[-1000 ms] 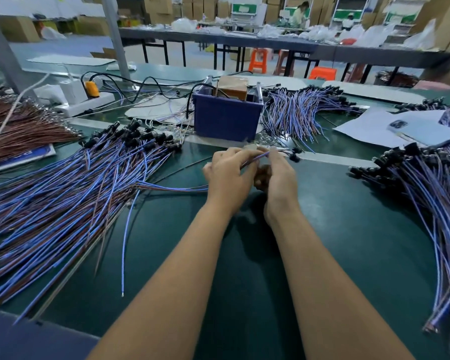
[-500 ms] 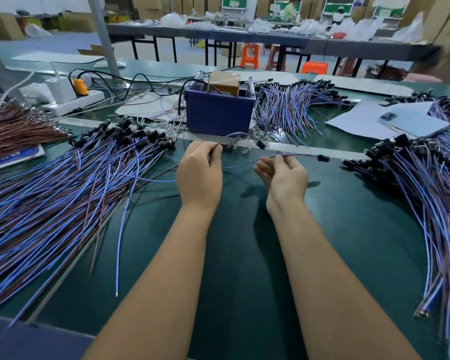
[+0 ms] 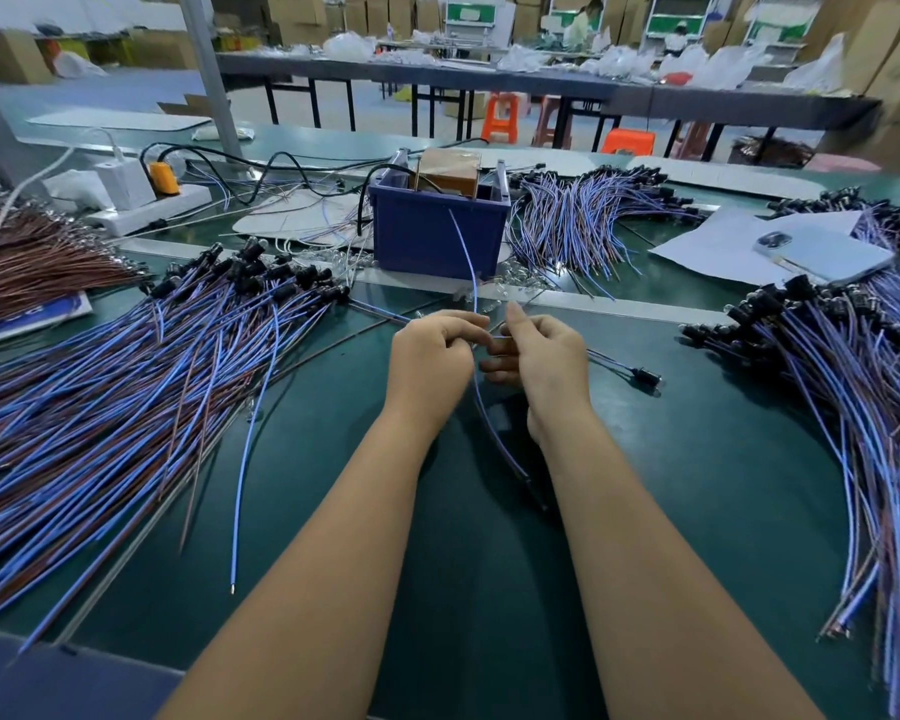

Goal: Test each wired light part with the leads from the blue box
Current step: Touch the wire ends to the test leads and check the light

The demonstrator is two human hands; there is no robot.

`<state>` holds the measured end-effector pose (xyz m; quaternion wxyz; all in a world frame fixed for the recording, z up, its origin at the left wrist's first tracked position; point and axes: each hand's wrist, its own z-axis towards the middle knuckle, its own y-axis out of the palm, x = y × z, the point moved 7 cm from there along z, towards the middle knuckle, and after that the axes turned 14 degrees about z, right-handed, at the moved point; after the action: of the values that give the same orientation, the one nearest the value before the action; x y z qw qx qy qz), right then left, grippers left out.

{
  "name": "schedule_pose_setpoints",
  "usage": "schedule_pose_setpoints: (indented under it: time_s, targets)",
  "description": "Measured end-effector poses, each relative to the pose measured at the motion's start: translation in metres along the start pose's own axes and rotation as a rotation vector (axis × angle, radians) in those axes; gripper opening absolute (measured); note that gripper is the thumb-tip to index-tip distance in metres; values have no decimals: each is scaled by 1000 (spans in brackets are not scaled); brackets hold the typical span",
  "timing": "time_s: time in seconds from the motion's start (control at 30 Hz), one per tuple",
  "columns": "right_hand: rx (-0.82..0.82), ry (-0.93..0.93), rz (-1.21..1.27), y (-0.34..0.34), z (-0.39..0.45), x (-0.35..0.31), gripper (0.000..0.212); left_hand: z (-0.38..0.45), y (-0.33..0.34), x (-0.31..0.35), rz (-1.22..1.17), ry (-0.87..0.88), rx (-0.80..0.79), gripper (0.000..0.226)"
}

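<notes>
Wired light: a thin blue wire (image 3: 470, 262) arches up between the two hands and runs down between the forearms; likely very light, limp and springy.
Where to hold: judged best pinched near the bare ends, not by the bulb.
Left hand (image 3: 430, 356): fingers curled, pinching the wire.
Right hand (image 3: 539, 358): thumb raised, fingers curled toward the left hand; its hold is hidden.
Blue box (image 3: 437, 233): just beyond both hands.
Loose part (image 3: 645, 377): just right of the right hand.
</notes>
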<state>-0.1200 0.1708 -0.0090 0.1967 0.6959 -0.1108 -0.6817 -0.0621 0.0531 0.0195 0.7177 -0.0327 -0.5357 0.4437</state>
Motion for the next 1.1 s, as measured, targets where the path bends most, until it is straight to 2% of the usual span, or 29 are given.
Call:
schedule_pose_setpoints:
  time_s: [0.13, 0.23, 0.4, 0.47, 0.5, 0.57, 0.63, 0.7, 0.87, 0.97, 1.1]
  targets:
    - [-101, -13, -147, 10, -5, 1, 13, 2, 1, -10, -220, -152, -18, 31]
    - [-116, -19, -179, 12, -7, 1, 8, 1, 3, -16, -377, -228, -34, 20]
    - [-93, -42, -249, 11, -8, 0, 6, 4, 6, -28, -536, -330, -45, 32]
    - [-36, -171, -557, 9, -9, -7, 2, 6, 4, -36, -490, -371, 2, 31]
    - [-25, -241, -748, 9, -10, -10, 7, 7, 2, -40, -433, -382, 26, 29]
    - [-86, -292, -1014, 16, -14, -9, 17, 8, 0, -46, -337, -389, 59, 24]
    - [-187, -265, -1162, 24, -16, -1, 21, 10, -1, -50, -298, -391, 76, 20]
    - [-237, -278, -1240, 29, -18, 3, 23, 10, -1, -52, -263, -391, 79, 19]
    - [-225, -282, -1294, 29, -18, -1, 19, 11, -4, -48, -137, -326, 80, 19]
    - [-104, -262, -1287, 22, -16, -8, 21, 14, -17, -51, -17, -317, 126, 20]
    - [49, -279, -1490, 13, -18, -15, 35, 13, -20, -53, 51, -329, 87, 22]
